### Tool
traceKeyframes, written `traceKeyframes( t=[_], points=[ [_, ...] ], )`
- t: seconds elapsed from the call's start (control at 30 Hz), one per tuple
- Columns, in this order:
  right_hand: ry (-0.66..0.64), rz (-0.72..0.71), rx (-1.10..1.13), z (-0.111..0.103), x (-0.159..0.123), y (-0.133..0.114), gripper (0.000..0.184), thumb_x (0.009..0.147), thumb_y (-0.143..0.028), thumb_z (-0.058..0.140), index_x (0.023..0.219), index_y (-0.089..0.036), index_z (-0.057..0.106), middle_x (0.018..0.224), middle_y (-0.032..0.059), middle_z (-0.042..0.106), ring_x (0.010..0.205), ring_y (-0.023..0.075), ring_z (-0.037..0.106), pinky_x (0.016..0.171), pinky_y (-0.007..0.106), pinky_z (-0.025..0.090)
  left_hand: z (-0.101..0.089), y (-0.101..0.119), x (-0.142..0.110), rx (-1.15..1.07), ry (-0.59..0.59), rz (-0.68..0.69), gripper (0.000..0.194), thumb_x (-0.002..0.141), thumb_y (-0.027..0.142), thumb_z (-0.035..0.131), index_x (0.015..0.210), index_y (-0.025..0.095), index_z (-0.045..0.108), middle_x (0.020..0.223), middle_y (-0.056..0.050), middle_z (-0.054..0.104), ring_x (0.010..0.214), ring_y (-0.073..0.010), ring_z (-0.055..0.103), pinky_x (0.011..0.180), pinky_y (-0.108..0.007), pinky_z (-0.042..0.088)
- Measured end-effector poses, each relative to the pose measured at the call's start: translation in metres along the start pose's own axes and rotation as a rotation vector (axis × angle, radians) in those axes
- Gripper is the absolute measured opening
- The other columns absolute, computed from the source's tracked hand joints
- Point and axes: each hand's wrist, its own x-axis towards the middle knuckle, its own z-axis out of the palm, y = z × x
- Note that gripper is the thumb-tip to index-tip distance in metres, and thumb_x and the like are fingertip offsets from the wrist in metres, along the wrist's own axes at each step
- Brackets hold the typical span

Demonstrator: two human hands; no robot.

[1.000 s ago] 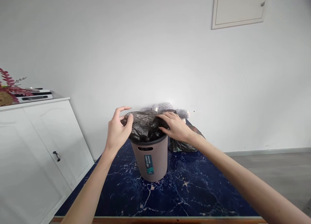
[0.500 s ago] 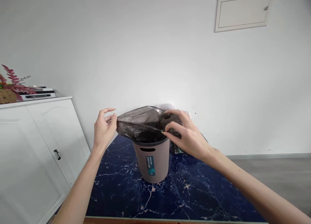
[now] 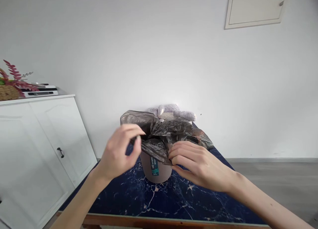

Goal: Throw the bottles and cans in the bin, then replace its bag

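Observation:
A dark translucent garbage bag is spread over the mouth of a taupe garbage bin, its front edge hanging outside over the bin's upper front. The bin stands upright and carries a teal label. At the bag's front left edge, the thumb and fingers of my left hand are pinched together on the plastic, slightly blurred. My right hand grips the bag's hanging front edge on the right, with its fingers bent over the plastic. The bag hides the bin's rim.
Behind the bin sit a fuzzy grey-lilac plush item and a filled plastic bag. Everything rests on a dark blue marbled table against a white wall. To the left stands a white cabinet with a basket on top.
Both hands have come lower and nearer, and my left hand has moved right. The bag's front edge, earlier stretched up above the bin, is now folded down outside it, covering the handle slot.

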Motion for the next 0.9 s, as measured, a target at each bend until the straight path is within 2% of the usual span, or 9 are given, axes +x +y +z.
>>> traceKeyframes(
  t=[0.1,0.2,0.3,0.43,0.57,0.63,0.7,0.83,0.9],
  points=[
    [-0.168,0.051,-0.027,0.011,-0.002,0.003,0.018,0.11,-0.021,0.051,0.095,-0.02,0.062,0.089,0.0046,0.071,0.079,0.0193,0.064,0.073,0.035,0.051,0.003,0.004,-0.008,-0.094,-0.337,0.05,0.025,0.104,0.016,0.058,0.128,0.024,0.062,0.115,-0.007,0.076,0.111,-0.0241,0.071,0.099,-0.041,0.056],
    [-0.341,0.12,-0.074,0.021,-0.007,0.006,0.02,0.11,-0.026,0.053,0.092,-0.022,0.063,0.083,0.0023,0.069,0.071,0.0183,0.064,0.062,0.032,0.044,0.007,-0.01,-0.018,-0.047,-0.398,-0.071,0.018,0.11,0.028,0.051,0.121,0.025,0.065,0.111,-0.005,0.078,0.1,-0.0232,0.075,0.09,-0.038,0.057],
    [-0.357,0.157,-0.026,0.022,-0.005,0.006,0.019,0.11,-0.028,0.053,0.098,-0.022,0.066,0.084,0.0018,0.072,0.07,0.0179,0.068,0.058,0.03,0.044,0.011,-0.025,-0.024,0.012,-0.399,-0.275,0.027,0.111,0.04,0.045,0.122,0.027,0.067,0.122,-0.007,0.074,0.1,-0.0249,0.075,0.083,-0.037,0.059],
    [-0.129,0.176,0.213,0.013,0.017,-0.003,0.02,0.111,-0.027,0.051,0.112,-0.023,0.07,0.101,0.0043,0.079,0.088,0.0187,0.075,0.074,0.031,0.058,0.016,-0.033,-0.017,-0.029,-0.388,-0.404,0.038,0.112,0.047,0.038,0.131,0.028,0.065,0.136,-0.009,0.068,0.122,-0.0298,0.068,0.102,-0.043,0.056],
    [-0.031,0.115,0.192,0.015,0.047,0.001,0.028,0.112,-0.024,0.045,0.124,-0.021,0.07,0.121,0.008,0.079,0.112,0.0216,0.074,0.1,0.039,0.061,0.025,-0.034,-0.001,-0.14,-0.49,-0.413,0.042,0.113,0.048,0.034,0.133,0.027,0.064,0.138,-0.008,0.069,0.13,-0.0308,0.063,0.114,-0.048,0.049],
    [-0.037,0.105,0.116,0.023,0.056,0.012,0.031,0.113,-0.027,0.044,0.131,-0.021,0.068,0.132,0.0091,0.077,0.127,0.0237,0.07,0.118,0.049,0.051,0.032,-0.038,0.005,-0.17,-0.543,-0.424,0.043,0.112,0.05,0.033,0.133,0.027,0.063,0.141,-0.009,0.068,0.133,-0.032,0.062,0.115,-0.05,0.048],
    [-0.044,0.177,0.071,0.033,0.059,0.027,0.035,0.114,-0.035,0.043,0.14,-0.022,0.064,0.142,0.0099,0.072,0.139,0.0256,0.062,0.128,0.056,0.037,0.041,-0.046,0.008,-0.179,-0.581,-0.464,0.047,0.111,0.056,0.036,0.136,0.026,0.061,0.145,-0.011,0.066,0.138,-0.0348,0.058,0.116,-0.053,0.046],
    [-0.036,0.485,0.209,0.046,0.054,0.063,0.048,0.113,-0.049,0.04,0.151,-0.025,0.057,0.157,0.0085,0.06,0.157,0.029,0.041,0.133,0.062,0.018,0.061,-0.076,0.01,-0.31,-0.591,-0.663,0.063,0.103,0.073,0.043,0.141,0.026,0.059,0.151,-0.013,0.063,0.142,-0.0379,0.055,0.117,-0.054,0.043],
    [-0.021,0.62,0.316,0.048,0.049,0.081,0.054,0.111,-0.057,0.041,0.15,-0.024,0.06,0.159,0.0085,0.059,0.159,0.0324,0.035,0.133,0.064,0.013,0.069,-0.093,0.009,-0.39,-0.572,-0.767,0.07,0.098,0.079,0.045,0.145,0.028,0.059,0.158,-0.012,0.059,0.146,-0.0387,0.053,0.117,-0.052,0.044]
  ],
)
